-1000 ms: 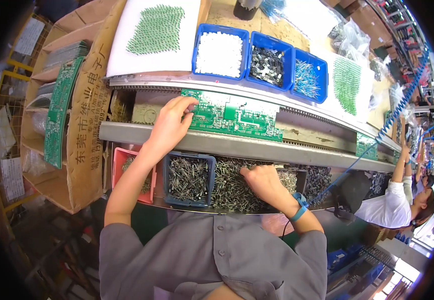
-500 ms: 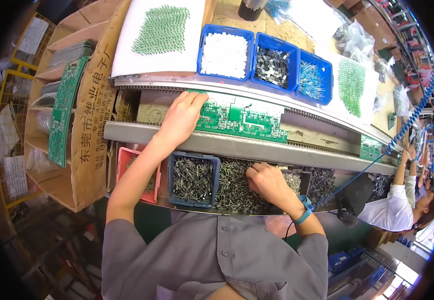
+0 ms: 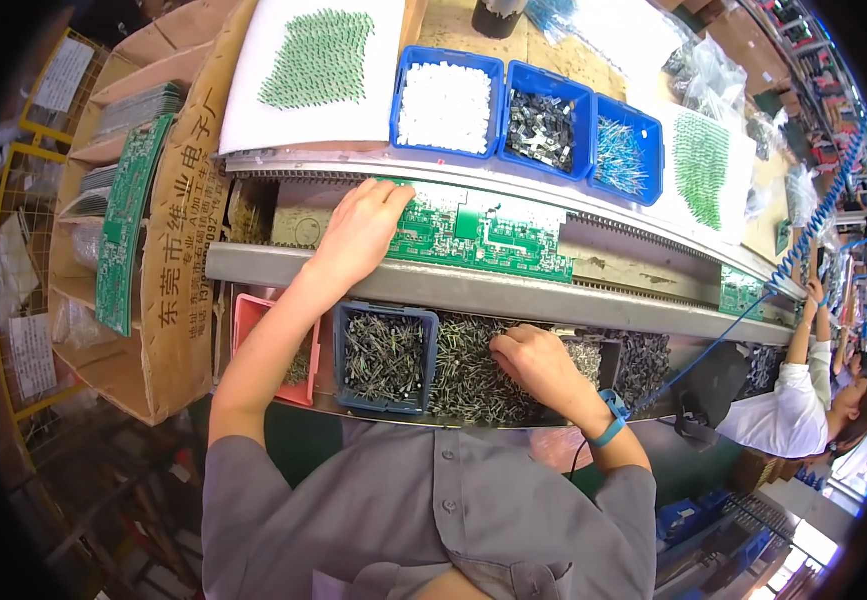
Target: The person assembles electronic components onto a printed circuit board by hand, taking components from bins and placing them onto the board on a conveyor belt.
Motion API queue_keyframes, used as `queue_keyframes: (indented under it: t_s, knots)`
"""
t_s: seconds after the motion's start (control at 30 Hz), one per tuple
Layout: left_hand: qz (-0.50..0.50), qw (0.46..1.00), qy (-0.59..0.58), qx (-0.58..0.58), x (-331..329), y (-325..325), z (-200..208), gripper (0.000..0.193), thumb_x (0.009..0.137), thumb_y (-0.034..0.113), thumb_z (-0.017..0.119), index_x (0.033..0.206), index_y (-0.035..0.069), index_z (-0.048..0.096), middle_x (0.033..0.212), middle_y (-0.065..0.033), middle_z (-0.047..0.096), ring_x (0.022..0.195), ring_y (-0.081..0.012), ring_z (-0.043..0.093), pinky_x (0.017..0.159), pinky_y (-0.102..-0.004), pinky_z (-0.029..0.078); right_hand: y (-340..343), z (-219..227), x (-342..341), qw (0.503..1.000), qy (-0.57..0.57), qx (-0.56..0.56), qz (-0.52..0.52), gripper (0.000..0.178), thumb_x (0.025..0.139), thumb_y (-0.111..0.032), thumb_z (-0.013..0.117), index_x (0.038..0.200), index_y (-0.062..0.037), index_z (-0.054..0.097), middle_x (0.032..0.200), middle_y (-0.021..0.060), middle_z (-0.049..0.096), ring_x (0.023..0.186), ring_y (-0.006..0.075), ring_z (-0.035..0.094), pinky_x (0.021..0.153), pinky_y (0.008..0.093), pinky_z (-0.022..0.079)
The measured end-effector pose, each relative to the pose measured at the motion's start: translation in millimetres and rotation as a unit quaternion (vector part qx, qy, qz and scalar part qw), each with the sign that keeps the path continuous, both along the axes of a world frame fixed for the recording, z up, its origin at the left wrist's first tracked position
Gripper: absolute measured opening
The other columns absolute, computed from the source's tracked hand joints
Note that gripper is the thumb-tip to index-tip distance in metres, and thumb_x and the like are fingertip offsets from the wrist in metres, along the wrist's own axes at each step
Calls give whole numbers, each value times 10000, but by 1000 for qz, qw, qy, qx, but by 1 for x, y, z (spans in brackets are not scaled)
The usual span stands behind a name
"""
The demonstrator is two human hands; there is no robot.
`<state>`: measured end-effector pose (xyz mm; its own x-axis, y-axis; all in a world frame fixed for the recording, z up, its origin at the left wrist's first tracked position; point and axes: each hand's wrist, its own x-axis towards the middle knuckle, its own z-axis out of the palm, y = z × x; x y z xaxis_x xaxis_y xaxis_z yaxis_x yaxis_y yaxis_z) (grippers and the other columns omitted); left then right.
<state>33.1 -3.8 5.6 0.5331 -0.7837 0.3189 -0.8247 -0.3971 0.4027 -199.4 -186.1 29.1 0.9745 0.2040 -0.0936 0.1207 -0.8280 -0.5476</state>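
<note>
On the conveyor rails lies a green circuit board [image 3: 484, 235], its upper face crowded with small parts. My left hand [image 3: 364, 225] grips its left end, fingers together over the far corner. Nearer to me, my right hand [image 3: 534, 362] rests in a heap of small metal-legged components [image 3: 474, 375], fingers curled and tips pressed together. Whatever lies between those tips is hidden. A blue-grey bin [image 3: 386, 355] of dark leaded components stands left of the heap. A blue wrist strap [image 3: 611, 420] with a coiled cord circles my right wrist.
Blue bins of white parts [image 3: 444, 108], black parts [image 3: 544, 130] and blue leaded parts [image 3: 622, 158] line the far side. A pink bin [image 3: 254, 318] sits near left. A cardboard box [image 3: 189, 270] holds boards at left. A co-worker [image 3: 789, 410] works at right, near another board [image 3: 742, 292].
My two hands stay nearly where they were, the left on the board and the right in the heap. The co-worker's hands at right have shifted slightly.
</note>
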Motion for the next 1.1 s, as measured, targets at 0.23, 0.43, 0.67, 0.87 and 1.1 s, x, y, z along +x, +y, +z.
queue_keyframes:
  t_s: [0.23, 0.43, 0.67, 0.87, 1.1]
  knots:
    - [-16, 999, 18, 48, 7, -4, 10, 291, 741, -34, 562, 1028, 2, 593, 900, -137, 601, 921, -323, 567, 814, -413, 466, -12, 17, 21, 991, -25, 129, -7, 142, 761, -1, 661, 900, -29, 649, 835, 124, 629, 792, 315, 614, 687, 387, 508]
    - [-36, 999, 24, 2, -21, -10, 15, 226, 768, -3, 581, 992, 20, 610, 890, -139, 590, 899, -327, 578, 780, -407, 484, -43, 8, 56, 983, -153, 52, -87, 118, 758, 11, 629, 860, -41, 659, 883, 98, 648, 840, 299, 591, 744, 394, 471]
    - [-296, 933, 158, 129, -103, -15, 26, 175, 765, 142, 658, 861, 36, 556, 813, -110, 575, 795, -316, 622, 665, -418, 510, -62, -10, 90, 962, -246, -65, -99, 139, 716, -2, 651, 814, -98, 674, 862, -7, 649, 905, 217, 548, 780, 380, 381]
    - [-263, 952, -1, 156, -153, -15, -3, 138, 673, 87, 635, 804, 51, 609, 831, -79, 575, 769, -222, 607, 650, -328, 470, -62, -12, 95, 958, -245, -128, -80, 156, 658, -27, 676, 780, -124, 682, 856, -34, 652, 924, 191, 543, 805, 401, 349]
    - [-263, 953, -8, 152, -152, -20, -8, 58, 691, 120, 615, 710, 66, 624, 793, -71, 576, 744, -211, 599, 608, -325, 468, -57, -9, 96, 951, -238, -188, -57, 127, 655, -48, 657, 755, -121, 683, 808, -32, 622, 917, 194, 528, 826, 432, 338]
